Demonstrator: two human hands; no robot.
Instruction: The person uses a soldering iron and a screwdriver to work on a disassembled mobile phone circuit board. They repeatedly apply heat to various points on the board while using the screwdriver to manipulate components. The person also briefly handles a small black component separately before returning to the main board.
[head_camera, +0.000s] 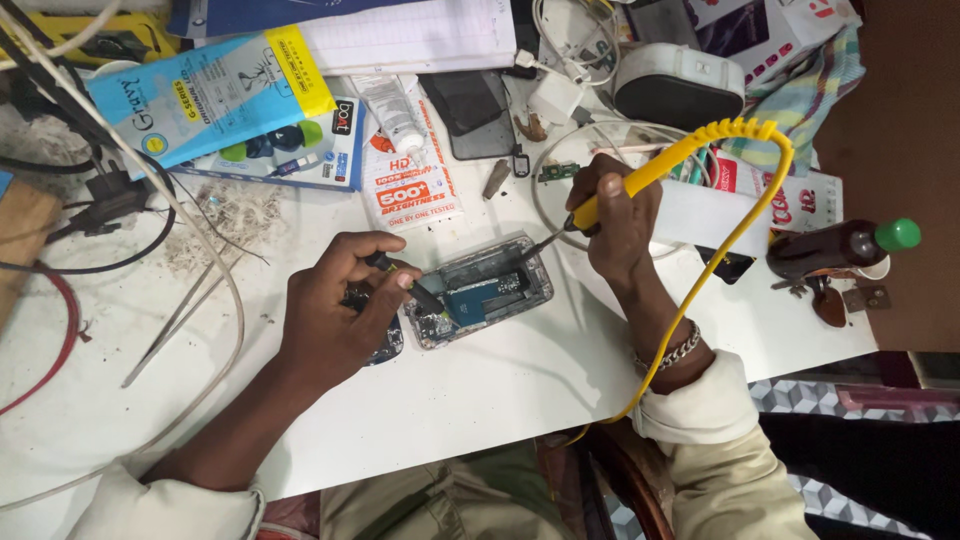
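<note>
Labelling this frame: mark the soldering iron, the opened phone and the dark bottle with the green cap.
soldering iron (640, 178): head view, on the yellow handle above the right hand.
opened phone (487, 292): head view, on the blue part inside the frame.
dark bottle (820, 250): head view, on the brown body.

Small electronics repair workshop, phone repair by look of it; white desk (480, 400) scuffed and cluttered; opened grey phone body with exposed blue board (483, 290) at centre; yellow-handled soldering iron with coiled yellow cord (655, 170); metal tweezers (185, 315) lying loose; spare-part packets, blue-and-yellow box (215, 90), white charger plug (555, 97), tangled black and white cables (120, 200) around edges.
</note>
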